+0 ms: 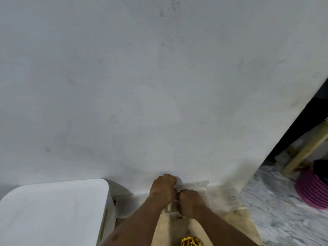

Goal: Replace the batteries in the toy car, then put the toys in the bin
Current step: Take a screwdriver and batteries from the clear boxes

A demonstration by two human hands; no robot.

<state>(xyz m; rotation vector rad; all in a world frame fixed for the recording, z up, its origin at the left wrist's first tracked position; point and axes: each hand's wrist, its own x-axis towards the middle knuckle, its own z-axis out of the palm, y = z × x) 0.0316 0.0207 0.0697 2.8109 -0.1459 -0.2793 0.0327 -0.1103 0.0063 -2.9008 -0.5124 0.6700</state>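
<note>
A clear plastic bin [204, 186] stands on a low wooden surface against the white wall, at the bottom middle of the head view. Both my hands are over it with curled fingers. My left hand [163, 189] grips a pale rounded thing [178, 181] at the bin's far rim; I cannot tell what that thing is. My right hand [190, 204] is a fist just to the right of the left one, knuckles up, and whatever lies under its fingers is hidden. No toy car shows.
A white rounded box-like thing [53, 210] stands close on the left. A clear flat piece [229, 197] lies right of the bin. At the right are grey patterned floor, a pink slatted basket [312, 190] and a wooden leg [305, 151]. A yellow patterned thing [191, 242] shows at the bottom edge.
</note>
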